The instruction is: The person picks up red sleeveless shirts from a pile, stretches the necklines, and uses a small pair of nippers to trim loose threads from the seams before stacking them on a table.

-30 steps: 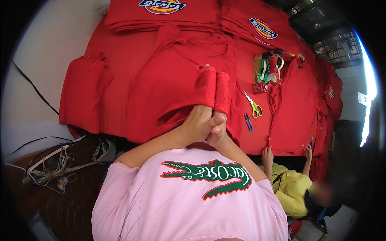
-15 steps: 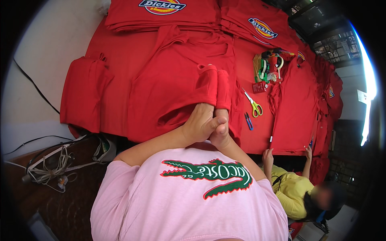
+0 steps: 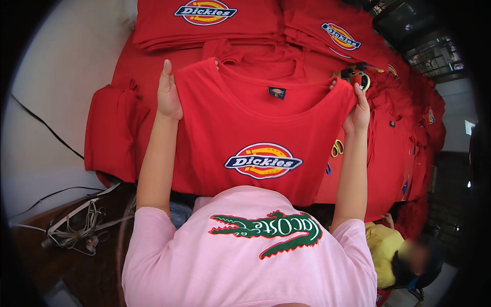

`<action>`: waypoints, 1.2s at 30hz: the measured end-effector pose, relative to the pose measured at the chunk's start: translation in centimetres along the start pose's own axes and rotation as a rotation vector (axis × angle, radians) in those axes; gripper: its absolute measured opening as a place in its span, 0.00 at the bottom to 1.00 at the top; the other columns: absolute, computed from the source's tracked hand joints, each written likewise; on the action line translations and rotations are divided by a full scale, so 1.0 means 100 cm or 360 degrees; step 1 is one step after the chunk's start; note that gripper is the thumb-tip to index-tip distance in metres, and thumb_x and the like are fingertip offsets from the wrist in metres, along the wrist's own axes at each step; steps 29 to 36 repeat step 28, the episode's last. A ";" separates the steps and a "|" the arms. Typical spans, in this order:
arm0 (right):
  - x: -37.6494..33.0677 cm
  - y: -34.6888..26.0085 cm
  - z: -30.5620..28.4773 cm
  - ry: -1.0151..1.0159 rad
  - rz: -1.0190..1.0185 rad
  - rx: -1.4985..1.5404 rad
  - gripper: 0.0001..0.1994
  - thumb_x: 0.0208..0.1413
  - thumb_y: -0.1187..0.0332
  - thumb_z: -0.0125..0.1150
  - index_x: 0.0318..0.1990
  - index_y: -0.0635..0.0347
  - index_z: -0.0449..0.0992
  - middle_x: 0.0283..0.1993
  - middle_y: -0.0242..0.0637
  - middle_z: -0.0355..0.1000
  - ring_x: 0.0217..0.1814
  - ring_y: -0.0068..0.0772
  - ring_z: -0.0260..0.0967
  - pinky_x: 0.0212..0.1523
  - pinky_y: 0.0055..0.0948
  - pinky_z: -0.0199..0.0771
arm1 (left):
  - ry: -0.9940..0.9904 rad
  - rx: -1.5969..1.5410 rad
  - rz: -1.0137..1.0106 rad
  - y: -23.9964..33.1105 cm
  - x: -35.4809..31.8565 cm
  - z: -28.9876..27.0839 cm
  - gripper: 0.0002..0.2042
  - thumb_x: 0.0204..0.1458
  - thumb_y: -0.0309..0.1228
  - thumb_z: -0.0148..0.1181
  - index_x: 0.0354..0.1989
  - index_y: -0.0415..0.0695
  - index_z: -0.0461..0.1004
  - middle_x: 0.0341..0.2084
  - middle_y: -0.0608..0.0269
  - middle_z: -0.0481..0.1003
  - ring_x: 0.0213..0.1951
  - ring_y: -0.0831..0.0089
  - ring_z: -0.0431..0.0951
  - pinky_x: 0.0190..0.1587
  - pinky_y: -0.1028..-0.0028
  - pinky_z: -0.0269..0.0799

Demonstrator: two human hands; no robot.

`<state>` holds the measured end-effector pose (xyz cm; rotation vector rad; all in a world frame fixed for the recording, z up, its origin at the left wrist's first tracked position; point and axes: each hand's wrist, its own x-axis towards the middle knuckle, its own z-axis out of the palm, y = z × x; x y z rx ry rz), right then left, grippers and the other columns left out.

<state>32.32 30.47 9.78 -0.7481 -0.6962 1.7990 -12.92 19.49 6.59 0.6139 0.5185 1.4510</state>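
A red shirt hangs spread out between my hands, its wide neckline upward and a colourful oval badge on the chest. Inside the back of the neck sits a small dark label. My left hand grips the shoulder at the left, thumb up and a fingertip showing over the edge. The opposite shoulder is pinched in my right hand, with fingers partly behind the cloth. The shirt's lower end drops toward my body, partly hidden by my pink top.
Folded red shirts are stacked at the far side of the red-covered table. Another red bundle lies at left. Yellow scissor handles and a tape roll show at right, near a person in yellow. Cables hang lower left.
My hands were together inside the red cloth's narrow openings; now they are wide apart, holding the shirt up by its shoulders. The shirt now covers part of the scissors. The person in yellow has moved lower right.
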 end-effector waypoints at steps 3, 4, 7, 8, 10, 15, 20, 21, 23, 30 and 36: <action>0.042 0.020 -0.040 -0.0090 0.0209 0.0111 0.25 0.69 0.59 0.52 0.58 0.77 0.73 0.57 0.56 0.78 0.61 0.50 0.76 0.67 0.43 0.72 | 0.0063 -0.0091 -0.0092 -0.016 0.017 -0.031 0.45 0.68 0.64 0.32 0.65 0.26 0.67 0.64 0.41 0.71 0.67 0.53 0.71 0.70 0.57 0.66; 0.053 0.028 -0.047 -0.0024 0.0247 0.0069 0.25 0.69 0.59 0.52 0.58 0.77 0.73 0.57 0.56 0.78 0.60 0.50 0.76 0.67 0.43 0.72 | 0.0098 -0.0099 -0.0116 -0.022 0.023 -0.041 0.45 0.67 0.65 0.33 0.65 0.26 0.67 0.64 0.41 0.71 0.67 0.53 0.71 0.70 0.57 0.66; 0.082 0.056 -0.070 0.0048 0.0384 -0.0025 0.23 0.68 0.62 0.54 0.59 0.76 0.73 0.58 0.56 0.77 0.60 0.50 0.76 0.68 0.44 0.71 | 0.0231 -0.0095 -0.0247 -0.050 0.040 -0.090 0.45 0.65 0.67 0.38 0.66 0.29 0.66 0.63 0.43 0.72 0.66 0.54 0.71 0.69 0.56 0.67; 0.093 0.065 -0.079 0.0123 0.0436 -0.0020 0.22 0.68 0.62 0.54 0.59 0.75 0.73 0.58 0.55 0.77 0.60 0.49 0.76 0.68 0.44 0.71 | 0.0352 -0.0006 -0.0237 -0.057 0.049 -0.100 0.45 0.65 0.67 0.40 0.67 0.30 0.65 0.64 0.44 0.72 0.66 0.54 0.72 0.69 0.56 0.67; 0.105 0.090 -0.099 0.0311 0.0571 -0.0012 0.21 0.67 0.64 0.55 0.58 0.74 0.74 0.58 0.54 0.77 0.60 0.49 0.76 0.68 0.45 0.71 | 0.0612 0.0160 -0.0257 -0.080 0.056 -0.113 0.44 0.64 0.67 0.43 0.68 0.33 0.64 0.64 0.45 0.71 0.66 0.55 0.72 0.69 0.56 0.68; 0.133 0.129 -0.142 0.0614 0.0593 -0.0105 0.17 0.68 0.65 0.55 0.56 0.69 0.76 0.58 0.51 0.77 0.60 0.47 0.76 0.66 0.48 0.74 | 0.0619 0.0173 -0.0347 -0.092 0.068 -0.133 0.44 0.64 0.67 0.44 0.71 0.36 0.61 0.66 0.46 0.69 0.66 0.56 0.71 0.68 0.57 0.69; 0.130 0.128 -0.127 0.0651 0.0544 -0.0214 0.19 0.69 0.62 0.54 0.59 0.67 0.74 0.57 0.48 0.79 0.60 0.46 0.77 0.68 0.46 0.73 | 0.0621 0.0186 -0.0377 -0.091 0.061 -0.132 0.43 0.64 0.65 0.46 0.72 0.37 0.59 0.67 0.47 0.67 0.67 0.56 0.70 0.68 0.58 0.69; 0.128 0.129 -0.123 0.0681 0.0522 -0.0220 0.18 0.69 0.62 0.55 0.58 0.66 0.74 0.56 0.47 0.79 0.59 0.46 0.77 0.68 0.47 0.73 | 0.0653 0.0220 -0.0385 -0.088 0.063 -0.124 0.42 0.64 0.64 0.47 0.73 0.37 0.59 0.68 0.47 0.67 0.68 0.57 0.69 0.69 0.58 0.68; 0.118 0.125 -0.117 0.0661 0.0477 -0.0231 0.19 0.67 0.61 0.58 0.58 0.65 0.75 0.57 0.45 0.79 0.59 0.44 0.77 0.67 0.45 0.73 | 0.0736 0.0344 -0.0408 -0.087 0.058 -0.105 0.41 0.64 0.63 0.49 0.71 0.38 0.61 0.65 0.49 0.69 0.66 0.61 0.71 0.66 0.60 0.70; 0.063 0.118 -0.119 0.0480 0.0537 -0.0805 0.25 0.62 0.57 0.66 0.60 0.65 0.74 0.58 0.41 0.77 0.60 0.36 0.76 0.68 0.37 0.71 | 0.0560 0.0629 -0.0883 -0.075 0.019 -0.110 0.33 0.62 0.63 0.55 0.59 0.43 0.70 0.49 0.58 0.79 0.49 0.70 0.80 0.52 0.69 0.77; 0.063 0.118 -0.119 0.0480 0.0537 -0.0805 0.25 0.62 0.57 0.66 0.60 0.65 0.74 0.58 0.41 0.77 0.60 0.36 0.76 0.68 0.37 0.71 | 0.0560 0.0629 -0.0883 -0.075 0.019 -0.110 0.33 0.62 0.63 0.55 0.59 0.43 0.70 0.49 0.58 0.79 0.49 0.70 0.80 0.52 0.69 0.77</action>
